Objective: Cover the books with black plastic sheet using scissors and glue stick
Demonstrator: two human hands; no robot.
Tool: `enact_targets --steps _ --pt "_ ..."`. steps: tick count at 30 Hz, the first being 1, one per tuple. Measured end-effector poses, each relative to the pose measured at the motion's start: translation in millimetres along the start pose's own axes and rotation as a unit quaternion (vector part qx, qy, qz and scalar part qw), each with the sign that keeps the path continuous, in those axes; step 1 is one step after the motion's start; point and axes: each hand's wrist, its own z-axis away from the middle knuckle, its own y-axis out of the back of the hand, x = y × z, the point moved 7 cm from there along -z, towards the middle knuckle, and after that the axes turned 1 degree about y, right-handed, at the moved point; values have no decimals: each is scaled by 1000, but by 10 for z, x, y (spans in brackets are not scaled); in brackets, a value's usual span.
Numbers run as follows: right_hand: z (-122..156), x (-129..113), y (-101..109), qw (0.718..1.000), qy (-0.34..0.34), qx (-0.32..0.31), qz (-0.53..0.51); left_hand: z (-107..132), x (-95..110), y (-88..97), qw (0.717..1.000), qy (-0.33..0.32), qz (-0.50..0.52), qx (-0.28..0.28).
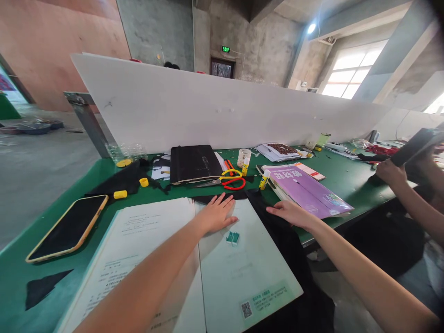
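A book lies spread open in front of me, its printed page (pixel 152 245) on the left and its pale green back cover (pixel 253 273) on the right. My left hand (pixel 217 212) presses flat near the cover's top, fingers spread. Black cloth (pixel 287 249) runs under the cover, showing along its top and right side and hanging over the table edge. My right hand (pixel 289 213) pinches this cloth beside the cover, thumb and fingers partly hidden. A small torn green patch (pixel 232 237) marks the cover. Beyond the left hand are scissors (pixel 232 180) with red and yellow handles.
A phone (pixel 69 226), black scraps (pixel 45 289) and yellow caps (pixel 120 194) lie at left. Behind are a black-covered book (pixel 196 164) and glue sticks (pixel 264 179). A purple book (pixel 305 189) lies at right. Another person's hand (pixel 391 173) holds a dark object further right. A white partition (pixel 208 115) borders the table.
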Motion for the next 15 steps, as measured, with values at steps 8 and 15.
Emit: enact_targets --steps 8,15 --pt "70 -422 -275 981 14 -80 -178 -1 -13 4 1000 1 0 8" --pt "230 -432 -580 961 -38 -199 -187 6 0 17 1000 3 -10 5"
